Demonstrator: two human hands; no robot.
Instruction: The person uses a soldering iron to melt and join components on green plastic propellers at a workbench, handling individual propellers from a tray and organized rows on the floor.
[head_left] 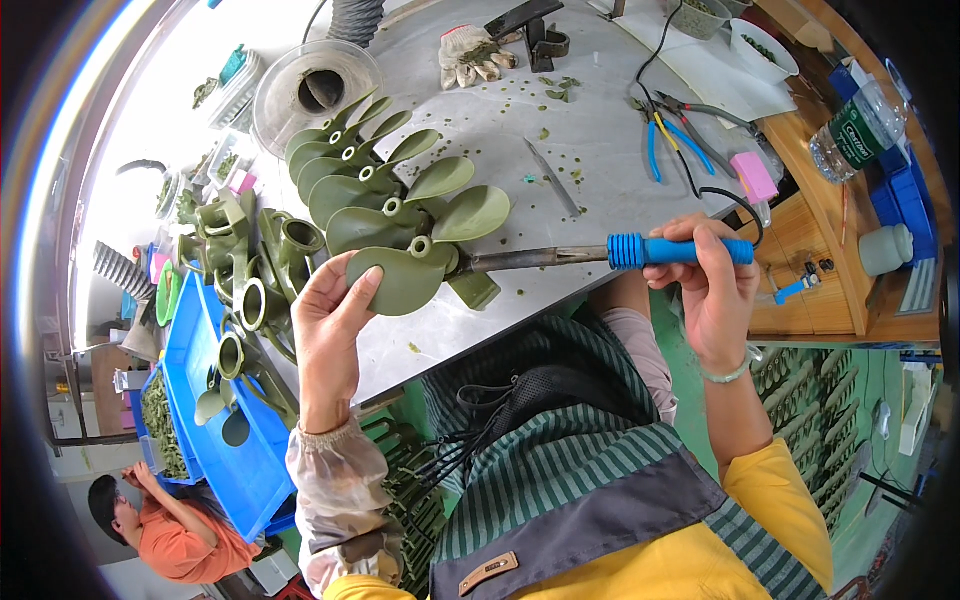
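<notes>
My left hand (pixel 335 315) pinches the broad blade of an olive-green propeller piece (pixel 400 285) at the near end of a row of several similar propellers (pixel 360 185). In my right hand (pixel 710 290) is a soldering-iron-like tool with a ribbed blue handle (pixel 630 251) and black cord, its metal shaft (pixel 525 258) reaching left to the base of that near piece; the exact tip is hard to make out. Green tubular moulded parts (pixel 255 275) lie left of the row. A slim blade (pixel 550 175) rests on the grey worktop (pixel 560 110) behind the shaft.
Pliers (pixel 660 150), a pink block (pixel 750 175) and a bottle (pixel 850 135) sit at right. A stained glove (pixel 470 55) and plastic funnel-like vessel (pixel 310 55) are at back. Blue trays (pixel 250 480) hold parts at left, where another person (pixel 180 540) works in an orange top.
</notes>
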